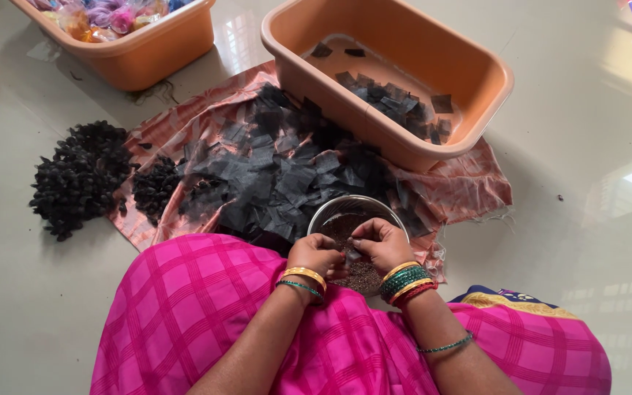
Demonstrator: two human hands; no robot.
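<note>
My left hand (pixel 317 254) and my right hand (pixel 379 243) meet over a round steel bowl (pixel 330 211) of dark brown grains. Both pinch a small black cloth square (pixel 350 255) between the fingertips, just above the grains. A big heap of black cloth squares (pixel 279 172) lies on a peach checked cloth (pixel 462 192) right behind the bowl. Gold and green bangles ring both wrists. My pink checked lap fills the foreground.
An orange plastic tub (pixel 433 55) behind the heap holds several black squares. A second orange tub (pixel 148 51) at the top left holds colourful bundles. A pile of small black tied bundles (pixel 78 179) sits on the floor at the left, a smaller pile (pixel 153 186) beside it.
</note>
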